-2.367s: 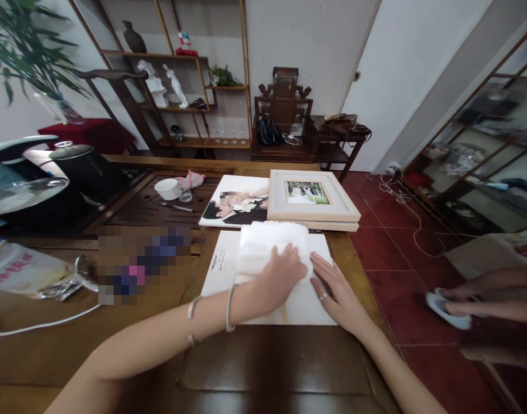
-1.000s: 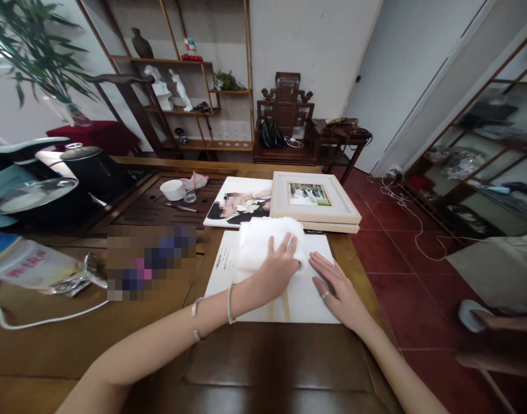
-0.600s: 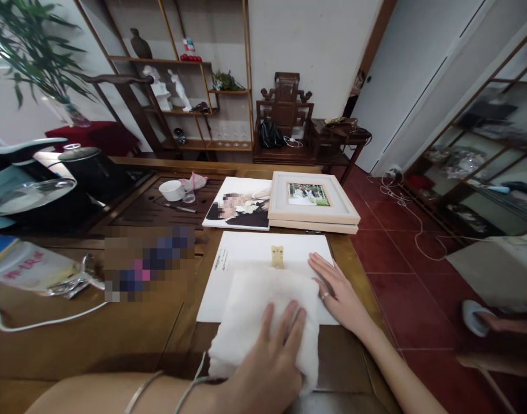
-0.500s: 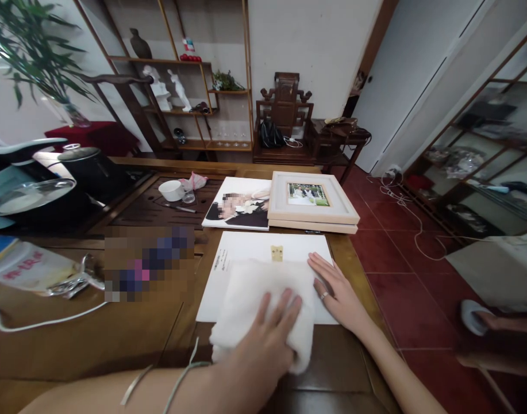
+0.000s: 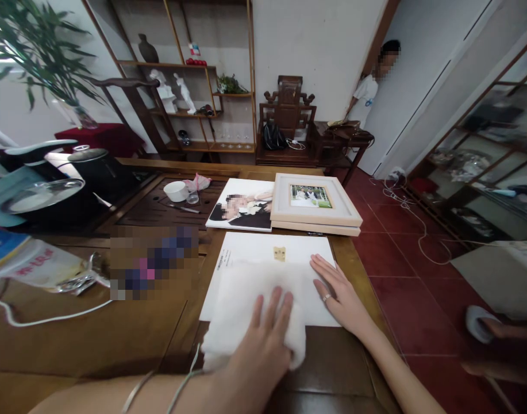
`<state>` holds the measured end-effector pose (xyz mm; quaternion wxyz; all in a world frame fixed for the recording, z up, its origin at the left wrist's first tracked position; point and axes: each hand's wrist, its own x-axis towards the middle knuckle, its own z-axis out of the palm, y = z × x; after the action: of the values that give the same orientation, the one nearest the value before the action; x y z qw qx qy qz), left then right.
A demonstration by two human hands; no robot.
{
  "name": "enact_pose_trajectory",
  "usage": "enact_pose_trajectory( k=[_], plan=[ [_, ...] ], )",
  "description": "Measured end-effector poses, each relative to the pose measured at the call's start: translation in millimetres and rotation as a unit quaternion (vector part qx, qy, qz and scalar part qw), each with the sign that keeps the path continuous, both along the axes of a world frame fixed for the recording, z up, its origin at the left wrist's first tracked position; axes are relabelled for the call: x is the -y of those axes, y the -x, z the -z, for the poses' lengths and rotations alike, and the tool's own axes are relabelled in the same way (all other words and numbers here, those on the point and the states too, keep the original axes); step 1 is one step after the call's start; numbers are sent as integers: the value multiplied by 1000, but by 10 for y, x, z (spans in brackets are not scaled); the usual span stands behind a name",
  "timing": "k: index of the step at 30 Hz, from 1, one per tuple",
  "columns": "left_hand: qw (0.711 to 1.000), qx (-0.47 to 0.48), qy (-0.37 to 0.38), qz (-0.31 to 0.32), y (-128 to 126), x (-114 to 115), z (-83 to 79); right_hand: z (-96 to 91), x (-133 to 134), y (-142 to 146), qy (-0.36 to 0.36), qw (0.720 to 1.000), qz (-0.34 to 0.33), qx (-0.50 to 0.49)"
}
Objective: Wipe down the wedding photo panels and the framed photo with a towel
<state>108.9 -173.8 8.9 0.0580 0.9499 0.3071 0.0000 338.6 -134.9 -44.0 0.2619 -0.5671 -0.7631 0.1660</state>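
My left hand, with bands round its wrist, lies on a folded white cloth, fingers stretched out and apart. The cloth covers the lower left part of a flat white panel and hangs over its near edge. A small yellowish metal plate is fixed to the panel near its far side, with small print at the far left. At the panel's right edge rests my right hand, fingers stretched out, a ring on one. Its thumb points inward and nothing is in this hand.
Behind the panel lie a photo print and stacked pale frames. Left are a white bowl, a snack bag, a white cable and a kettle. A person stands by the door.
My left hand and the cloth have slid a little left across the panel. My right hand stays at the edge. A person has appeared at the doorway, and the view has shifted slightly.
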Motion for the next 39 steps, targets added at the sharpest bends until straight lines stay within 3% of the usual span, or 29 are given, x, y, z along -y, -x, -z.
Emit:
enact_pose_trajectory(
  k=[2, 4, 11, 15, 19, 24, 27, 29, 33, 39],
  plan=[
    [1000, 6, 7, 29, 4, 117, -21, -1, 2, 0, 1, 1000, -2, 1],
    [999, 3, 31, 33, -5, 53, -69, -6, 4, 1, 4, 1000, -1, 1],
    [994, 17, 89, -64, -26, -883, -196, -28, 5, 6, 3, 1000, -3, -10],
    [990, 26, 80, -116, 197, -1063, -142, -28, 3, 12, 1, 1000, 0, -14],
    [990, 24, 51, -126, 421, -876, -59, -27, 6, 18, 0, 1000, 1, -15],
    [992, -18, 70, -100, 538, -277, 29, -32, 16, 15, -4, 1000, 3, -23],
    [992, -63, 104, -45, 575, 29, -29, -27, 19, 13, -2, 1000, 4, -28],
    [985, -97, 142, -22, 574, 86, -137, -23, 17, 14, -1, 1000, 6, -30],
    [983, -94, 140, -69, 538, -216, -293, -18, 12, 13, 2, 1000, 6, -28],
    [996, -1, 33, -80, 558, -977, -76, -14, 10, 8, -6, 1000, 3, -24]
  ],
)
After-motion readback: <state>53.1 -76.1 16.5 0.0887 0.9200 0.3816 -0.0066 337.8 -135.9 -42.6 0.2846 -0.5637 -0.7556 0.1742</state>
